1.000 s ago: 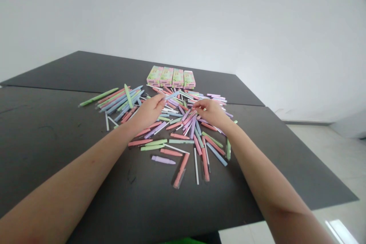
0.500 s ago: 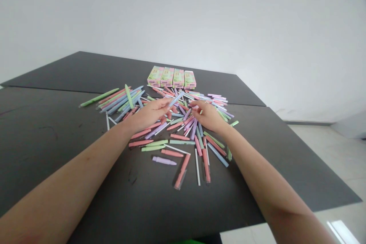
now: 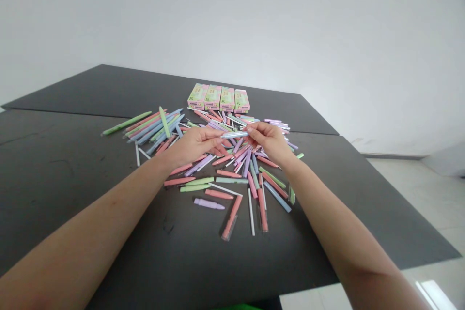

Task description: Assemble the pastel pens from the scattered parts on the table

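A light blue pen (image 3: 234, 134) is held roughly level above a pile of pen parts. My left hand (image 3: 201, 144) is closed on its left end, thumb and fingers pinched. On its right end, the thumb and fingers of my right hand (image 3: 268, 139) are closed too. Under and around both hands lie coral, purple, green and blue pen barrels and thin white sticks, probably refills. A coral barrel with a clear cap (image 3: 231, 218) and a short purple barrel (image 3: 209, 203) lie nearest to me.
Four small pink and green boxes (image 3: 198, 96) stand in a row behind the pile. To the left, longer assembled-looking pens (image 3: 154, 128) are heaped together, with a green pen (image 3: 125, 123) at the outer side. The dark table (image 3: 174, 247) meets a pale wall at the back.
The blue pen has turned from a steep tilt to nearly level. My right hand has come up from the pile and taken hold of its right end.
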The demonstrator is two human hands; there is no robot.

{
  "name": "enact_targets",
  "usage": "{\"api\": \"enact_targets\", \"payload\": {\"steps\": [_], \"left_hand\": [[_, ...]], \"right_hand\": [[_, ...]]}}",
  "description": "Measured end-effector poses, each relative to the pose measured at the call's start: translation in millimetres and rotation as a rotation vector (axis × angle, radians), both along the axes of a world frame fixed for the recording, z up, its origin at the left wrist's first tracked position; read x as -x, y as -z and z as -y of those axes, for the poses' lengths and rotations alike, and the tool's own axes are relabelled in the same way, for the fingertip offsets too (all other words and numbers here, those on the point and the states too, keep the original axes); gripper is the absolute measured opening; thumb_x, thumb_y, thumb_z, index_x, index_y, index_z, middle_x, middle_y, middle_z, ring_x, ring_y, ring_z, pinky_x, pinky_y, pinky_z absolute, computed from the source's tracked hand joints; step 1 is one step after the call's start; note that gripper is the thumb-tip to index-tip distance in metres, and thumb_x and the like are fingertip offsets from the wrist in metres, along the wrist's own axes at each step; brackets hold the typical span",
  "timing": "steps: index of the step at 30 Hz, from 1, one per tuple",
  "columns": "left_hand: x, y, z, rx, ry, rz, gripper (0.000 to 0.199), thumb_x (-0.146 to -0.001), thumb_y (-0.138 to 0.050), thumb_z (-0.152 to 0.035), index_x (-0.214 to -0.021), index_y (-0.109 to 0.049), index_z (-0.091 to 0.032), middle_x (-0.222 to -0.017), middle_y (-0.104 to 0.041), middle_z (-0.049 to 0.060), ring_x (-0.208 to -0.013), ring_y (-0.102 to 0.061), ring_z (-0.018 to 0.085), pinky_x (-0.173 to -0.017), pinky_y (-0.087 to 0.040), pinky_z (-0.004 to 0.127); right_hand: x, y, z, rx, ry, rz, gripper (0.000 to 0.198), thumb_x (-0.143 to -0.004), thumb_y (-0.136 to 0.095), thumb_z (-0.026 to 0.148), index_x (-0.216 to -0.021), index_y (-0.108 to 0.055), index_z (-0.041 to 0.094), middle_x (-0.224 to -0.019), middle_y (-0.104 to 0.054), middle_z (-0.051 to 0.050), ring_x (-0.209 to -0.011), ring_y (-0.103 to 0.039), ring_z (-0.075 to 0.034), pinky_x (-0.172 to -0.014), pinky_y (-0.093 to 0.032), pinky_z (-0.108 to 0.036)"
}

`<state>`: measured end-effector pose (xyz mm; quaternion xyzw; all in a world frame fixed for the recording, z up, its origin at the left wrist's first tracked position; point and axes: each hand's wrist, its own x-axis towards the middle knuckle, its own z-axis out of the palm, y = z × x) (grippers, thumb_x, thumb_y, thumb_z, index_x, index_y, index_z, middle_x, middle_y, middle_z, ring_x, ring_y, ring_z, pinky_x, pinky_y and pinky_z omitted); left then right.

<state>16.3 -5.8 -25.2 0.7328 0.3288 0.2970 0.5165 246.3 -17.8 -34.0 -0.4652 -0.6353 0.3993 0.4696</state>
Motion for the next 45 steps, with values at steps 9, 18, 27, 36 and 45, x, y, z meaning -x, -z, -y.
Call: {"api": "enact_targets", "payload": {"steps": [9, 18, 27, 36, 45], "left_hand": [[-2, -0.7, 0, 0.065, -0.04, -0.019, 0.028, -0.092, -0.05, -0.032, -0.088, -0.066, -0.01, -0.075, -0.071, 0.008, -0.068, -0.068, 0.014, -0.07, -0.058, 0.029], [0, 4.6, -5, 0.01, -0.061, -0.075, 0.028, -0.092, -0.048, -0.033, -0.081, -0.062, -0.011, -0.073, -0.067, 0.007, -0.062, -0.065, 0.013, -0.064, -0.056, 0.028], [-4, 5.0, -1, -0.119, -0.014, -0.116, 0.034, -0.088, -0.051, -0.035, -0.111, -0.063, -0.013, -0.071, -0.06, 0.0, -0.054, -0.052, 0.009, -0.051, -0.043, 0.02], [0, -1.6, 0, -0.151, -0.209, -0.169, 0.026, -0.09, -0.046, -0.037, -0.09, -0.059, -0.015, -0.052, -0.041, -0.006, -0.043, -0.037, 0.008, -0.041, -0.028, 0.019], [-1, 2.2, -1, -0.12, -0.196, -0.174, 0.024, -0.091, -0.045, -0.036, -0.09, -0.057, -0.015, -0.052, -0.041, -0.006, -0.041, -0.034, 0.007, -0.041, -0.026, 0.019]], "right_hand": [[2, -4, 3, -0.011, 0.026, 0.008, 0.035, -0.081, -0.064, 0.05, -0.083, -0.066, 0.015, -0.061, -0.059, 0.001, -0.049, -0.045, -0.008, -0.047, -0.038, -0.022], [1, -5, 3, 0.021, -0.02, -0.077, 0.034, -0.075, -0.07, 0.045, -0.091, -0.064, 0.016, -0.069, -0.065, -0.001, -0.052, -0.049, -0.009, -0.047, -0.039, -0.022], [17, -3, 9, 0.02, -0.099, 0.016, 0.027, -0.078, -0.067, 0.036, -0.095, -0.063, 0.016, -0.069, -0.065, 0.0, -0.056, -0.058, -0.01, -0.054, -0.045, -0.023], [22, 18, 11, -0.229, -0.256, 0.54, 0.013, -0.078, -0.059, 0.01, -0.082, -0.069, 0.017, -0.081, -0.069, -0.004, -0.075, -0.062, -0.015, -0.074, -0.047, -0.03], [32, 20, 15, -0.389, -0.393, 0.915, 0.014, -0.084, -0.057, 0.007, -0.084, -0.068, 0.014, -0.09, -0.066, -0.008, -0.086, -0.06, -0.019, -0.081, -0.044, -0.032]]}}
